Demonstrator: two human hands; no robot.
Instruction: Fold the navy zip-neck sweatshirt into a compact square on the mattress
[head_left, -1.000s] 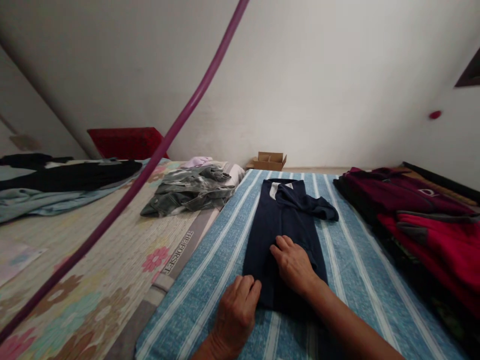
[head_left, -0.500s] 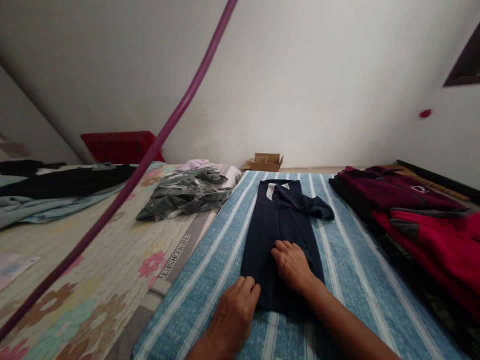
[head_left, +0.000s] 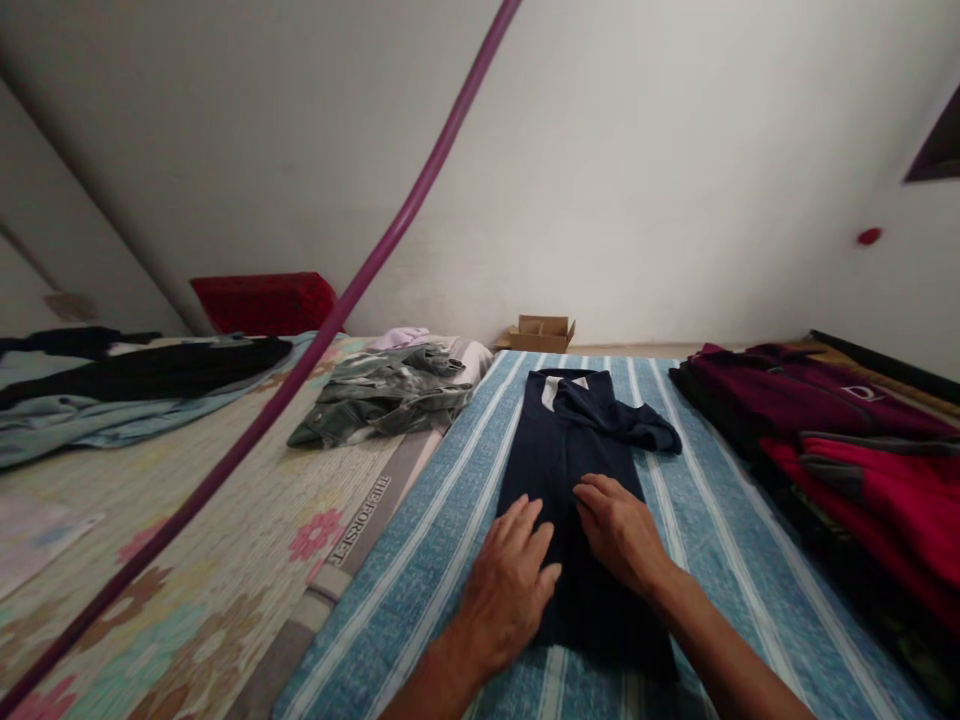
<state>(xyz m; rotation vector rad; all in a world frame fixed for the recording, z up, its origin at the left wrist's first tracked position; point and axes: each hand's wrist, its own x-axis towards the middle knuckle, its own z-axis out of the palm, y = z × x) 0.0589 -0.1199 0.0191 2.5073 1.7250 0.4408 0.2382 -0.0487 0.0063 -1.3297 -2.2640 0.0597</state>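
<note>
A navy shirt (head_left: 592, 445), folded lengthwise, lies on the blue striped bedding (head_left: 420, 540) in front of me. White patches show near its far end, and a sleeve (head_left: 649, 428) sticks out to the right. My left hand (head_left: 510, 570) rests on the near left part of the shirt, fingers spread. On the right half of the cloth lies my right hand (head_left: 621, 530), palm down with its fingers stretched over the fabric; its thumb is mostly hidden.
Folded maroon (head_left: 810, 390) and red clothes (head_left: 892, 480) are stacked at right. Grey-green garments (head_left: 394, 395) lie left on a floral sheet (head_left: 225, 500); black clothing (head_left: 165, 370) is farther left. A purple pole (head_left: 382, 250) crosses the view. A cardboard box (head_left: 541, 333) stands by the wall.
My left hand has moved forward and right from the shirt's near corner onto the cloth, its fingers spreading. My right hand has shifted slightly right and its fingers have loosened.
</note>
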